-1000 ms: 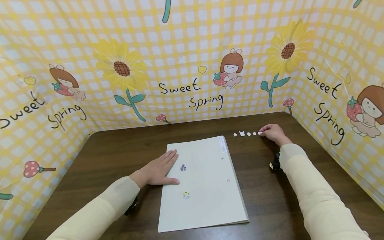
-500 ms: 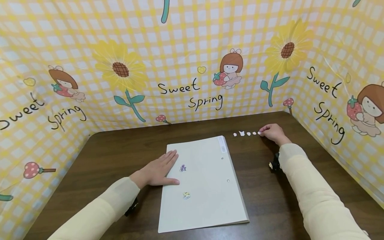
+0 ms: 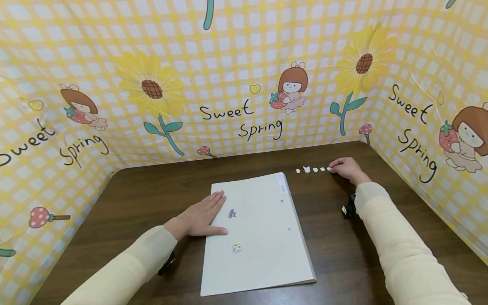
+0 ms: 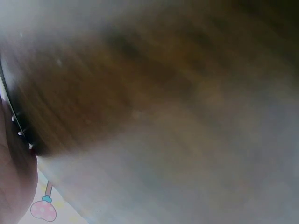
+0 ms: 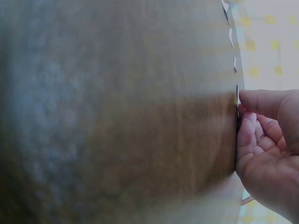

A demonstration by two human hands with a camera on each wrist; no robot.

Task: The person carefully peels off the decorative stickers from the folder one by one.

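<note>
Nothing on the table (image 3: 160, 178) has visibly moved: the left hand (image 3: 202, 215) lies spread on the white folder (image 3: 263, 258) (its label (image 3: 282, 189) too small to read). At far right, the right hand's (image 3: 346, 168) grip pinches the rightmost white piece (image 3: 329, 169) of a row. "Sweet Spring" repeats on the checked cloth (image 3: 228, 55) behind.

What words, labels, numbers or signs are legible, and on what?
"Sweet Spring": cloth, middle.
"Sweet Spring": cloth, right side of the head view.
"Sweet Spring": cloth, left side of the head view, first letter at the picture's edge.
Label with barcode, on the folder: too small to read.
Purple sticker, yellow sticker: too small to tell if any text.
Wrist views: nothing readable.
</note>
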